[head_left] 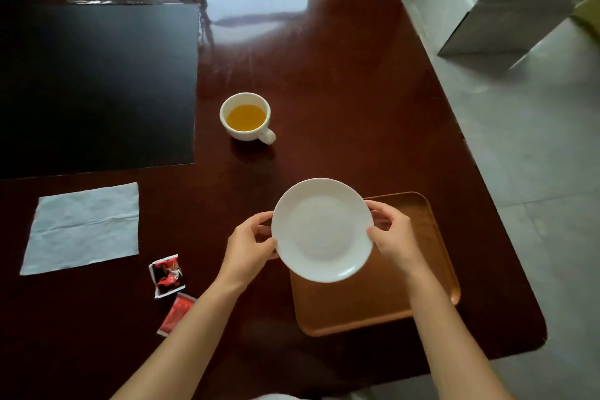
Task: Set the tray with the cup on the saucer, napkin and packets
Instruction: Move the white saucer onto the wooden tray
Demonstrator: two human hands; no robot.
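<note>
Dark glossy wooden table (341, 75); black mat (97, 84) on far-left part; pale tiled floor (535, 156).

A plain white round saucer (322, 230) is gripped by its opposite rims between the left hand (251, 242) and the right hand (394, 237), its face up and overlapping the far-left corner of a bare orange-brown rectangular tray (383, 299) that lies under and just nearer than the right hand. A white cup (246, 117) holding orange-yellow liquid stands upright beyond the left hand, well apart from it, its handle turned toward the hands. Far to the left of the left hand a creased white napkin (85, 227) lies flat, and between them, close beside the left forearm, lie two red packets: a crumpled packet (167, 274) and a flatter red packet (175, 313) just nearer.
</note>
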